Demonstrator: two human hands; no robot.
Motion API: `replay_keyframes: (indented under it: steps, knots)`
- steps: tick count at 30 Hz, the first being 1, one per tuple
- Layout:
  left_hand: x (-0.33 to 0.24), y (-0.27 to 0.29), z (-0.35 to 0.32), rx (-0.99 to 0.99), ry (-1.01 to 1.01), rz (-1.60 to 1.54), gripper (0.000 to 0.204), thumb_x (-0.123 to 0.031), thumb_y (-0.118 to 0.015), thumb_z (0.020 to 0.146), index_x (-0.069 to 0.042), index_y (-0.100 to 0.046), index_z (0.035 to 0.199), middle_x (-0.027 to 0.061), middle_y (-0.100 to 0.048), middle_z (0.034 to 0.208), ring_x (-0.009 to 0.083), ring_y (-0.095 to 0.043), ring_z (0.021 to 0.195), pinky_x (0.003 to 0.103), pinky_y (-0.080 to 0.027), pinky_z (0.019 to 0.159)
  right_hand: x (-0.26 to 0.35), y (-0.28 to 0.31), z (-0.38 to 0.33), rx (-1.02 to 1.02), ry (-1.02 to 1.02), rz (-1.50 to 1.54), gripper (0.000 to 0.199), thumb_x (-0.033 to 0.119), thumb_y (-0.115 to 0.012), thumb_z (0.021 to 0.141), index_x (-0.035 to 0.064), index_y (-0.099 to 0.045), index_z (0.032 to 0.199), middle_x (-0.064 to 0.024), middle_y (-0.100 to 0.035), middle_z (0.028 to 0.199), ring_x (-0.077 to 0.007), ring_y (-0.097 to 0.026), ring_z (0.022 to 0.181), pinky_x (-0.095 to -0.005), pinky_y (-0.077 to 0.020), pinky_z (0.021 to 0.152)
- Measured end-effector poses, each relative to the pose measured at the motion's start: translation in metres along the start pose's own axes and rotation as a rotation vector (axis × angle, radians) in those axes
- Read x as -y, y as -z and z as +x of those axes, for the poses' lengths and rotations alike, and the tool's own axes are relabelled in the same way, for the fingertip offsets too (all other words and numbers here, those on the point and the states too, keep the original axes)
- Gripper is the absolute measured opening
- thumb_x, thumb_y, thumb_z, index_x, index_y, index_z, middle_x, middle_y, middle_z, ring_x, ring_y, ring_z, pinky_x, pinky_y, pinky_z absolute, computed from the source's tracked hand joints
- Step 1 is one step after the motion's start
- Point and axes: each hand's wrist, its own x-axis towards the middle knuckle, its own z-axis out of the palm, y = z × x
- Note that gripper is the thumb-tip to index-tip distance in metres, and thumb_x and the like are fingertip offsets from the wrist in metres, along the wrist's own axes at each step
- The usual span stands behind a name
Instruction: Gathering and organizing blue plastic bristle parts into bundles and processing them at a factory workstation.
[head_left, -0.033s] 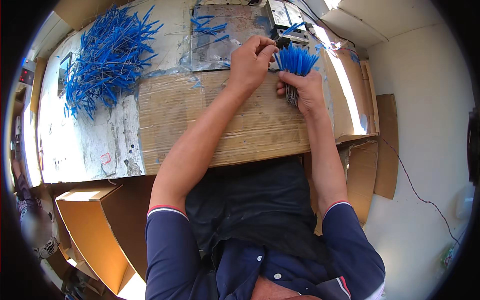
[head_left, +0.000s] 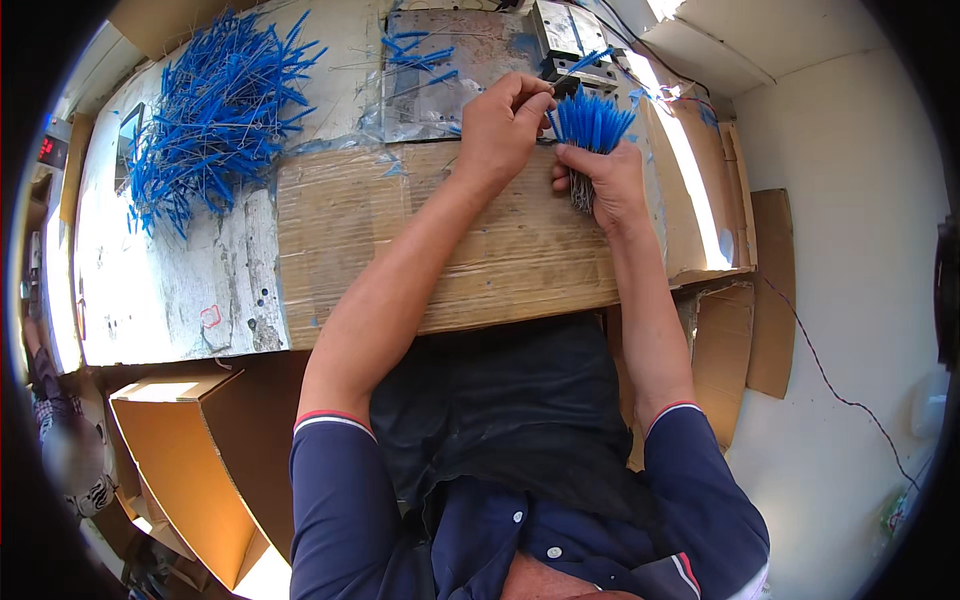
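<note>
Right hand (head_left: 612,178) and its bundle of blue-bristled, thin-wire brushes (head_left: 594,122) shifted slightly leftward; left hand (head_left: 505,122) nearly unchanged. Right closed around bundle's stems. Left, just left of bundle, pinches one similar single brush (head_left: 584,63). Grey metal block (head_left: 570,33) beyond bundle; tangled blue-brush heap (head_left: 225,110) well left of it, on worn white desk (head_left: 170,290).

The worktable (head_left: 180,290) has a worn white top on the left. A cardboard sheet (head_left: 530,245) covers its front centre section. A cardboard box (head_left: 180,450) is positioned below the front edge, left side. Beyond the right end, a flat cardboard panel (head_left: 773,300) adjoins a pale wall (head_left: 860,220); a twisted dark cable (head_left: 850,402) runs along the wall. A red display (head_left: 47,148) is located at far left.
</note>
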Motion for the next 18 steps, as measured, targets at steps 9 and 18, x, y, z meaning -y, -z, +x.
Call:
replay_keyframes:
  steps: [9, 18]
  knots:
    - [0.003, 0.0, -0.001, -0.073, -0.296, 0.324, 0.008, -0.007, -0.066, 0.095, -0.004, -0.065, 0.103, 0.0137, -0.07, 0.089, 0.028, -0.069, 0.078, 0.036, -0.053, 0.068, -0.006, -0.002, -0.01, 0.035, 0.054, 0.111, 0.018, -0.001, -0.075, 0.086, -0.0034, -0.067, 0.102, -0.0095, -0.07, 0.081, -0.0195, -0.07, 0.069, -0.031, -0.0603, 0.06]
    - [0.009, 0.005, 0.001, -0.092, -0.346, 0.378, 0.007, -0.008, -0.065, 0.099, -0.005, -0.066, 0.105, 0.0069, -0.072, 0.084, 0.0134, -0.066, 0.069, 0.028, -0.053, 0.063, -0.007, 0.003, -0.004, -0.143, 0.076, 0.014, 0.012, -0.001, -0.076, 0.083, -0.003, -0.068, 0.092, -0.0084, -0.068, 0.076, -0.0162, -0.066, 0.059, -0.0275, -0.0533, 0.048]
